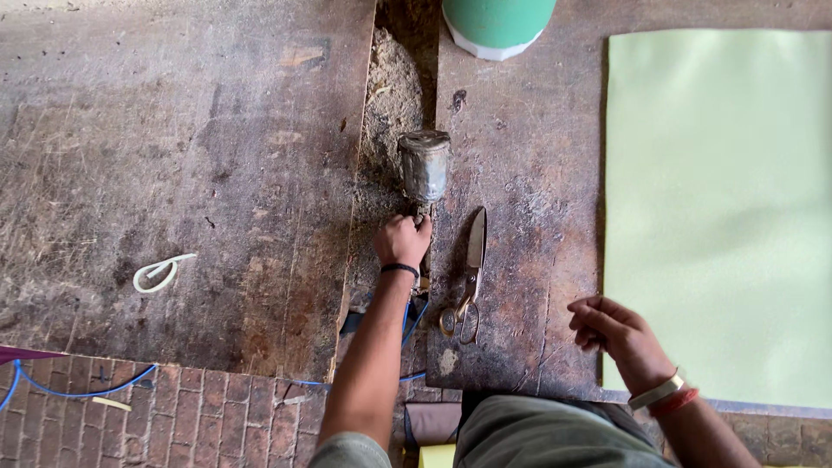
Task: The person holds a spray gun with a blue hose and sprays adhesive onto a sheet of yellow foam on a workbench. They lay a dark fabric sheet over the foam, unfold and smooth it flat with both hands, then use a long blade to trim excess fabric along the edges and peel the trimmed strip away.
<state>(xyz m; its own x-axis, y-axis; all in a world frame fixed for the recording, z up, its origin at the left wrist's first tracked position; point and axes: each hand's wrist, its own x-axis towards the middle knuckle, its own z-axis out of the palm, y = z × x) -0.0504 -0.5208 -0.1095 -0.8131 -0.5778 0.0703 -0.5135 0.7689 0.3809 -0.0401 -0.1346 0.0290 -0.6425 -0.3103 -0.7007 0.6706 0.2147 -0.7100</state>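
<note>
- Right hand (617, 334): nearest to the viewer, at about 4 o'clock in the view, hovering over the dark worn tabletop (173, 156) at the near left corner of the pale green sheet (719, 208). The fingers are loosely curled and hold nothing; two bands sit on the wrist.
- Scissors (468, 282): lying flat between the two hands, handles toward the viewer, blades pointing to 12 o'clock. They lie just right of the left forearm and near the right hand, at its 9 o'clock; neither hand touches them.
- Left hand (403, 238): stretched out toward 12 o'clock, fist closed around the handle of a spray gun (423, 186). A black band circles the wrist.
- Spray gun: its grimy metal cup (424, 165) stands directly beyond the left hand at 12 o'clock. The tool's long axis runs near to far, in line with the forearm and along the dust-filled gap (390, 95) between boards. A blue hose (87, 390) trails back to 7 o'clock.
- White loop of cord (160, 273): well apart, at 9 o'clock from the left hand.
- Green cylinder (496, 24): farthest, at the top edge.
</note>
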